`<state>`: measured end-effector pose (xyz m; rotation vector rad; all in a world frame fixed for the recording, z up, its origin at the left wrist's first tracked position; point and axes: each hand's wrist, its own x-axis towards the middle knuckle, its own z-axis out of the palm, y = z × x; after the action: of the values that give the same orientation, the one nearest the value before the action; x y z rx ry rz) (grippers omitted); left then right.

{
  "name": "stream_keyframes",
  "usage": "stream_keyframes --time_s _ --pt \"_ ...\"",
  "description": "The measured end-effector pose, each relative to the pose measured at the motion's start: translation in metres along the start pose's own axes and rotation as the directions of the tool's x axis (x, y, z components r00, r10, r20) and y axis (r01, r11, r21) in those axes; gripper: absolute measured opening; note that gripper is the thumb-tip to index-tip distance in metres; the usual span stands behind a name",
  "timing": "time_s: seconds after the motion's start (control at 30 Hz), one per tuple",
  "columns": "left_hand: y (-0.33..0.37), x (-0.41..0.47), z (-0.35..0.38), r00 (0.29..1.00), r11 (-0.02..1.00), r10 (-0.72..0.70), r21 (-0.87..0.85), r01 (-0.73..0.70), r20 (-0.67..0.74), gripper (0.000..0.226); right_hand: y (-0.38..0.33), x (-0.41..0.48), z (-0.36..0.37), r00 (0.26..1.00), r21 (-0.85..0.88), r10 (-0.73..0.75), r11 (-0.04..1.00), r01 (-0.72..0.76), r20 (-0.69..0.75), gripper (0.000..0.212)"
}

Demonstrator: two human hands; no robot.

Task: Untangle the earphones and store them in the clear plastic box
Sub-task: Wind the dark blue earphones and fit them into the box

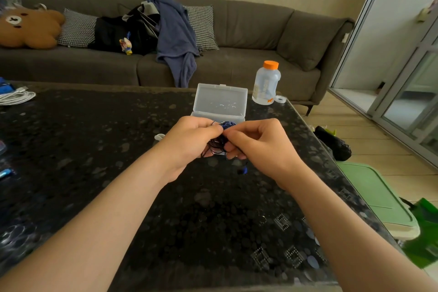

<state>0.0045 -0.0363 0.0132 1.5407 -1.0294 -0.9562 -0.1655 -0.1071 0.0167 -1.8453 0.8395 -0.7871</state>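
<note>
A tangled bundle of dark blue earphones (221, 141) hangs between both hands above the black table (118, 149). My left hand (189, 141) grips the left side of the bundle, fingers curled round the wire. My right hand (258, 141) pinches the wire from the right. One blue earbud (244, 170) dangles below my right hand. Just behind the hands stands the clear plastic box (219, 103) with its lid raised; its bottom half is hidden by my fingers.
A clear bottle with an orange cap (266, 83) stands right of the box. A white cable (16, 97) lies at the table's far left. A grey sofa (248, 35) runs behind the table. A green bin lid (376, 197) sits on the floor at right.
</note>
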Motion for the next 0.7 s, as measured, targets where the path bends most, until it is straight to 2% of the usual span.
stream_keyframes --time_s 0.13,0.27,0.33,0.47,0.57,0.7 --pt "0.004 -0.001 -0.001 0.999 0.999 -0.032 0.036 0.032 0.014 0.023 -0.002 0.001 0.001 0.994 0.153 0.075 0.986 -0.063 -0.074 0.014" --pt "0.006 -0.002 -0.002 1.000 0.994 0.001 0.113 0.000 -0.008 0.021 0.006 0.005 -0.005 0.996 -0.028 -0.007 1.000 0.005 -0.088 0.010" --pt "0.006 -0.003 -0.002 0.998 0.989 0.050 0.144 -0.042 -0.049 0.021 0.007 0.006 -0.007 0.997 -0.055 -0.027 0.998 0.023 -0.071 0.005" --pt "0.007 -0.005 -0.001 0.989 0.988 0.121 0.102 -0.113 -0.083 0.031 0.003 0.005 -0.006 1.000 0.033 -0.012 0.999 0.013 -0.020 0.011" --pt "0.007 -0.003 -0.004 0.995 0.998 0.070 0.002 -0.070 -0.072 0.027 0.004 0.005 -0.004 1.000 0.083 0.002 0.997 -0.003 0.009 0.014" --pt "0.008 -0.002 -0.005 0.998 0.998 0.022 -0.061 -0.026 -0.063 0.021 0.007 0.007 -0.002 0.995 0.125 0.027 0.992 -0.015 -0.096 0.010"
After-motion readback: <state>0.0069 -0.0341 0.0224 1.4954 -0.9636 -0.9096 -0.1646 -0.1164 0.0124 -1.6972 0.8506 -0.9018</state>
